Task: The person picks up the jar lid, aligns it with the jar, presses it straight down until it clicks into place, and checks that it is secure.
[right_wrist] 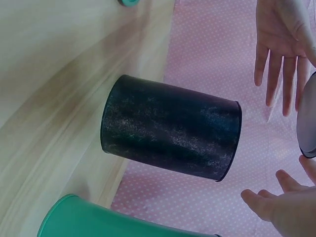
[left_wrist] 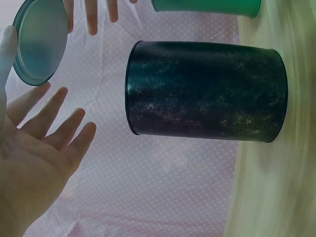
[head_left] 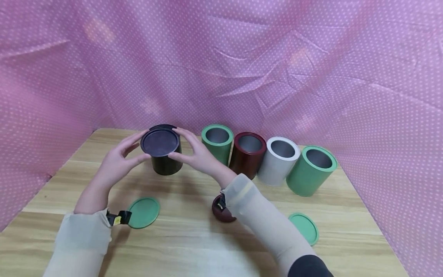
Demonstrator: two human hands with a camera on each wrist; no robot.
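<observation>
A black lid (head_left: 160, 142) is held between both hands above a black can (head_left: 167, 165), which stands upright at the back left of the table. My left hand (head_left: 119, 156) grips the lid's left edge, thumb toward me and fingers at the far side. Opposite it, my right hand (head_left: 199, 154) grips the right edge the same way. In the left wrist view, a gap shows between the lid (left_wrist: 42, 42) and the can (left_wrist: 205, 91). The right wrist view has the lid (right_wrist: 308, 118) partly cut off, apart from the can (right_wrist: 170, 128).
Right of the black can stand open cans: green (head_left: 217, 148), dark red (head_left: 247, 157), white (head_left: 278, 165) and another green can (head_left: 308, 175). A green lid (head_left: 144, 212), a dark red lid (head_left: 223, 215) partly behind the right wrist, and another green lid (head_left: 304, 229) lie nearer. Pink dotted cloth (head_left: 221, 57) surrounds the table.
</observation>
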